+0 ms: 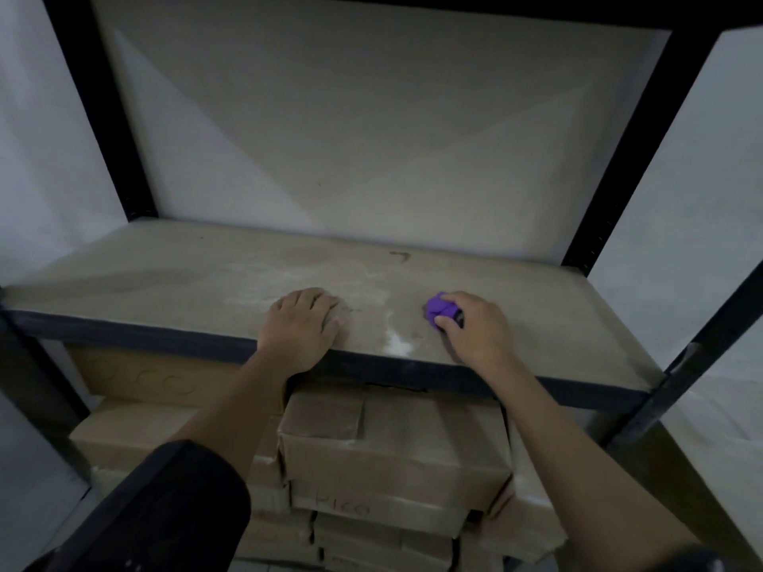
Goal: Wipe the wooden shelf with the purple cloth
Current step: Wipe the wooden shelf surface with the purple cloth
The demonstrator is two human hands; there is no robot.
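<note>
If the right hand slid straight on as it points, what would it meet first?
The way looks free across the shelf; the right hand, gripping the purple cloth, would likely reach the back wall first, clear of the left hand.

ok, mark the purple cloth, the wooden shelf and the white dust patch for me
purple cloth (439,308): head view, bunched part showing past the right hand's fingers.
wooden shelf (165,274): head view, bare board left of the hands.
white dust patch (398,338): head view, brightest spot by the front edge.
</note>
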